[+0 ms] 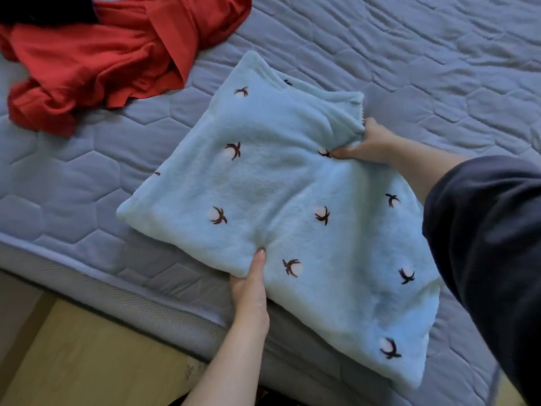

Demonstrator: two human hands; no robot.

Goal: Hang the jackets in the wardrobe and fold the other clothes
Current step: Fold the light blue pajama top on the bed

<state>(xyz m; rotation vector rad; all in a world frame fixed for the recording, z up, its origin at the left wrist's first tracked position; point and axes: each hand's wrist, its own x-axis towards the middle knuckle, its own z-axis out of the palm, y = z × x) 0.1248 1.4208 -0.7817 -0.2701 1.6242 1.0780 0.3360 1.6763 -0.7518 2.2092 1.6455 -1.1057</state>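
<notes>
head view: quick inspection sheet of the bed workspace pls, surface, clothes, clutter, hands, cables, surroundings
surface: quilted grey-blue mattress with hexagon stitching, its near edge in view
job's things: light blue fleece garment with dark sprig motifs, partly folded, its near end hanging over the mattress edge; red garment crumpled in a heap at upper left, unfolded
clutter: dark cloth at the top-left corner, over the red garment, mostly out of frame
grippers: left hand grips the fleece's near edge, thumb on top; right hand grips bunched fabric at its right side
cables: nothing seen
surroundings: tan floor beside the bed; no wardrobe in view
</notes>
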